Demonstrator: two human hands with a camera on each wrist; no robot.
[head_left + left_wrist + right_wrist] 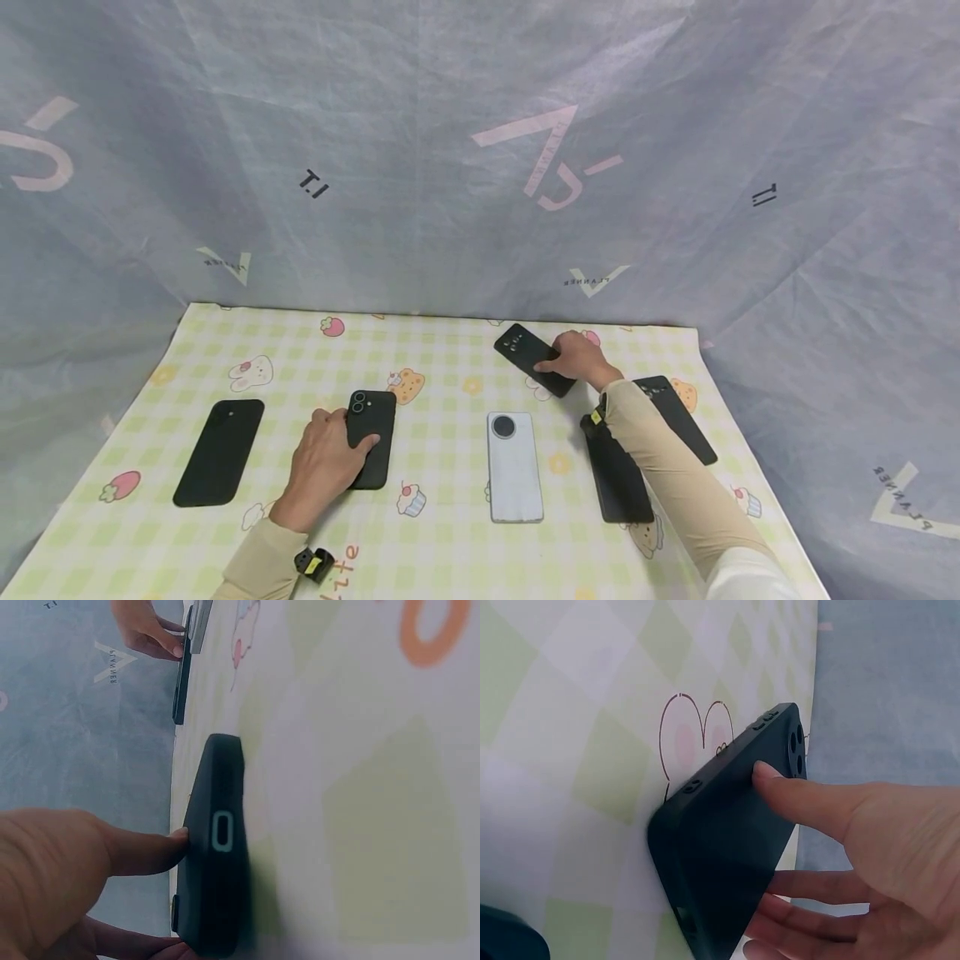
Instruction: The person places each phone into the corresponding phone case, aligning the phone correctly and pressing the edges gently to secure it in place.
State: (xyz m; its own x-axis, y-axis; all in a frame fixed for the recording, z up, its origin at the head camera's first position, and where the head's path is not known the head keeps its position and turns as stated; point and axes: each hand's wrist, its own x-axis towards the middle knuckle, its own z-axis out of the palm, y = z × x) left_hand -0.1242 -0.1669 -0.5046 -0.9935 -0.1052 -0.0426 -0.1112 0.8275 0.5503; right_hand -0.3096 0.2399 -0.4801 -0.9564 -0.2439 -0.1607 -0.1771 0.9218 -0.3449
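My left hand (pixel 327 454) grips a black phone (pixel 372 442) across its width, thumb on the back and fingers at the far long edge. This phone has two stacked camera lenses, and a pale-rimmed port (pixel 223 831) shows on its end in the left wrist view. Farther back on the right, my right hand (pixel 578 360) holds another black phone (pixel 536 360) that lies diagonally, with several lenses at its upper end. In the right wrist view the thumb presses on the back of that phone (pixel 727 832), and the other fingers are at its far edge, partly hidden.
A white phone (pixel 515 475) with a round camera lies between the hands. At the left is a black phone (pixel 219 454). Under the right forearm lie a black phone (pixel 618 479) and another black phone (pixel 678 421). A checkered tablecloth (pixel 442 550) covers the table, with grey cloth (pixel 420 167) hung behind.
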